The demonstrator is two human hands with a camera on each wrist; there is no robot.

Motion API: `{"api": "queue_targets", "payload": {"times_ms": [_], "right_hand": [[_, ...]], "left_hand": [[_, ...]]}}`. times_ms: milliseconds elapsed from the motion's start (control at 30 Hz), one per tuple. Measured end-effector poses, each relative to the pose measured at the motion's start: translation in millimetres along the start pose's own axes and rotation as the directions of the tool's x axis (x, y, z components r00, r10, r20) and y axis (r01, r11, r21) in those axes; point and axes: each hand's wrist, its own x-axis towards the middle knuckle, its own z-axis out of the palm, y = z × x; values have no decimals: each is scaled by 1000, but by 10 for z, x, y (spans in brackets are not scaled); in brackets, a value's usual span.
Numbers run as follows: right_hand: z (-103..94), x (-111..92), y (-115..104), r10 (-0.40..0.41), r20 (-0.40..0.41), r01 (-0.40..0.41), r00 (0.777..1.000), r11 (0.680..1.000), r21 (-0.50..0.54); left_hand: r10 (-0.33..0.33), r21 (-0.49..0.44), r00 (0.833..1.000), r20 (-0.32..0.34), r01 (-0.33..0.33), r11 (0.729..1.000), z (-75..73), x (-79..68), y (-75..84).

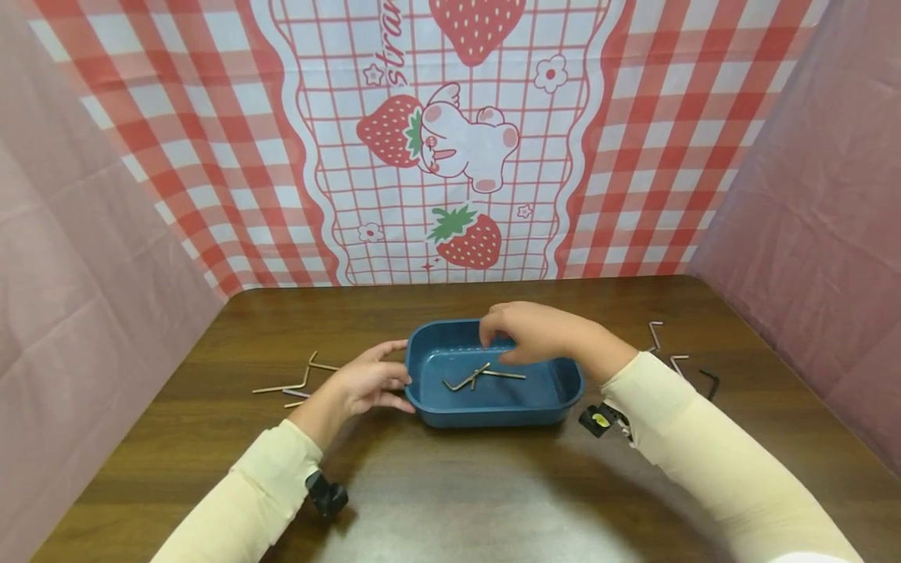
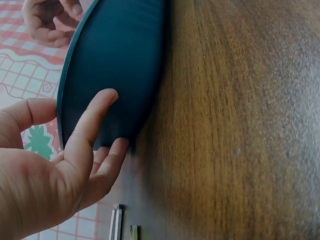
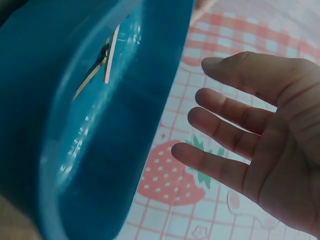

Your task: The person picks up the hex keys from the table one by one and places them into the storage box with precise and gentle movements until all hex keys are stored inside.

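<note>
Spread fingers of the left hand touch the end of the blue tray; those of the right hand hang apart, loosely bent, above it. Hex keys (brassy, crossed) lie inside, below the right fingertips; loose keys rest left of the left fingers.

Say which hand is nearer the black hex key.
Right: the right hand is above the blue tub, left of the black hex key; the left hand is farther left, touching the tub's left end.
</note>
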Motion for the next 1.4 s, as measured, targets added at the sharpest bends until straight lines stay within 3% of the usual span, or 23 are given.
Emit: {"api": "queue_targets", "payload": {"times_ms": [333, 500, 733, 1033, 1400], "right_hand": [[53, -291, 77, 66, -63, -60, 996, 994, 94], [98, -402, 128, 65, -160, -52, 985, 995, 84], [153, -585, 241, 99, -306, -96, 947, 995, 22], [199, -859, 409, 156, -449, -155, 880, 987, 38], [295, -1185, 633, 162, -489, -191, 857, 981, -11]], "left_hand": [[4, 2, 1000, -4, -4, 1000, -3, -16, -12], [10, 4, 1000, 1, -10, 1000, -12, -15, -18], [13, 5, 1000, 3, -13, 1000, -17, -17, -22], [11, 0, 1000, -4, -11, 1000, -11, -15, -13], [-5, -34, 1000, 7, 5, 999, -25, -13, -20]]}}
